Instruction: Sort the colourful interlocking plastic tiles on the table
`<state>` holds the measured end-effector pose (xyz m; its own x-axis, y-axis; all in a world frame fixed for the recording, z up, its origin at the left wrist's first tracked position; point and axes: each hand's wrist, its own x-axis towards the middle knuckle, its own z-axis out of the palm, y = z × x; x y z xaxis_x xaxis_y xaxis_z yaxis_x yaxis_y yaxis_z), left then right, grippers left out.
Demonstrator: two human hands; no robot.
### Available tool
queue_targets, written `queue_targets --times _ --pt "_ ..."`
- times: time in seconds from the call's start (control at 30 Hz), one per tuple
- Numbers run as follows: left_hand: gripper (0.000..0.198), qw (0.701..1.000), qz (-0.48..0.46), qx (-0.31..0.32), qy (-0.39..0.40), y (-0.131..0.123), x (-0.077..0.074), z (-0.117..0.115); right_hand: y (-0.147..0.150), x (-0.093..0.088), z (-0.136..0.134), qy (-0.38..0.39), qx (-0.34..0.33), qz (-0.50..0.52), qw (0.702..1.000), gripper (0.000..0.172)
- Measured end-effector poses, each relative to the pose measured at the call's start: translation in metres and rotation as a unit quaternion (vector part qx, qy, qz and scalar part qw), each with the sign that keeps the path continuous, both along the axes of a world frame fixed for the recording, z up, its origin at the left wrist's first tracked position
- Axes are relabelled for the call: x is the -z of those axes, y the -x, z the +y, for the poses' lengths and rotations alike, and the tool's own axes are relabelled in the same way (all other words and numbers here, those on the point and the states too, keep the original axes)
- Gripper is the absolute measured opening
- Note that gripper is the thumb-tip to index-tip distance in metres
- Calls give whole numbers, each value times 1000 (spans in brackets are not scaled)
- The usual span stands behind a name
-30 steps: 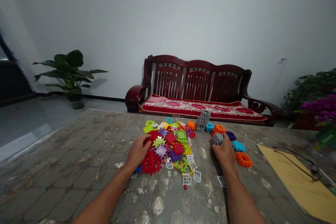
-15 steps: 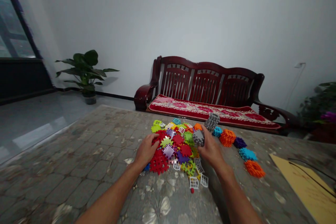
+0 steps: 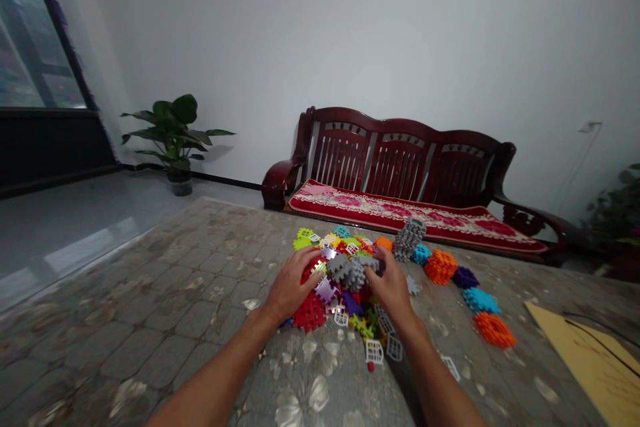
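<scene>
Left hand: The left hand lay at the near-left edge of the heap, thumb and fingers parted, with nothing visibly gripped; a red lattice piece sat just beside it.
Right hand: The right hand was clamped on grey interlocking pieces, its thumb against their near right side.
Spacing of hands: The two hands stood apart, with the grey interlocking pieces between them.
Grey interlocking pieces: They were above the middle of the heap; whether their underside touched it could not be told.
Heap: The coloured heap held toothed flat pieces in red, purple, lilac, lime and yellow, lying overlapped.
White frames: Small white window frames lay among and in front of the heap, one with a small red piece at its near edge.
Grey column: A grey toothed column rose behind the right hand, tilted to the right.
Row of blocks: From the column's foot a curved row ran toward the near right: a blue block, an orange block, a purple block, a light-blue block and an orange ring.
Loose grey piece: A flat grey piece lay just beyond the right hand, on the patterned tablecloth.
Right edge: A yellow sheet bore a thin dark object, cut off by the frame.
Background: A dark red bench stood beyond the table, a potted plant to its left.
</scene>
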<state>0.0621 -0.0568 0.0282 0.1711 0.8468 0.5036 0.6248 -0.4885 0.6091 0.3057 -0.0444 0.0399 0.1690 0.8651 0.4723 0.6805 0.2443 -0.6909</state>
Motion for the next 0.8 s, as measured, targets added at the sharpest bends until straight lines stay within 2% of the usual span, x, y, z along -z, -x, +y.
queue_targets --times 0.17,0.3,0.5,0.63,0.8 --pt "70 988 98 108 -49 -9 -10 -12 22 1 -8 -49 -49 37 997 40" --pt "67 984 117 130 -44 -14 -5 -14 30 7 -8 -57 -79 72 993 28" --pt "42 995 17 73 -63 -13 1 -7 18 16 4 -65 -39 104 992 43" --pt "37 995 -51 8 -84 -10 1 -2 11 17 9 -82 -35 106 990 48" --pt "36 989 -96 -77 -79 -4 0 2 6 13 6 -130 -72 52 988 47"
